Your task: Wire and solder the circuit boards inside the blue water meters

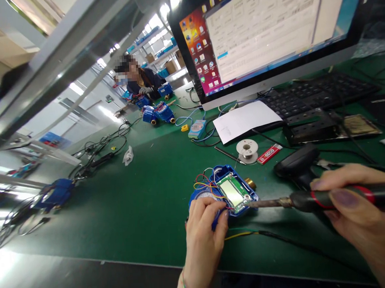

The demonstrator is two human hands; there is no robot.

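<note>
Head view: the right hand [363,220] grips a soldering iron [303,201] by its black, red-ringed handle, fingers and thumb wrapped round it, the shaft pointing left. Its tip lies over the lower corner of a green circuit board [240,208]; whether it touches is too small to tell. This board, with its lit LCD display [232,193], sits in the open blue meter housing [235,172] on the green tabletop [143,199], a brass fitting [250,183] sticking out on the right. The left hand [202,226] rests over the round blue part of the meter, fingertips drawn together beside the board's lower left edge; I cannot tell whether they pinch a wire. Red, yellow and white wires [203,185] loop up just above that hand. Near the housing lie a solder spool [246,149], a red-and-white packet [269,154] and a black handheld scanner [296,161]. Behind them stand a monitor [270,30] and keyboard [320,92], with white paper [243,121] in front. Further back, a gloved co-worker [149,79] sits by several blue meters [164,112].
</note>
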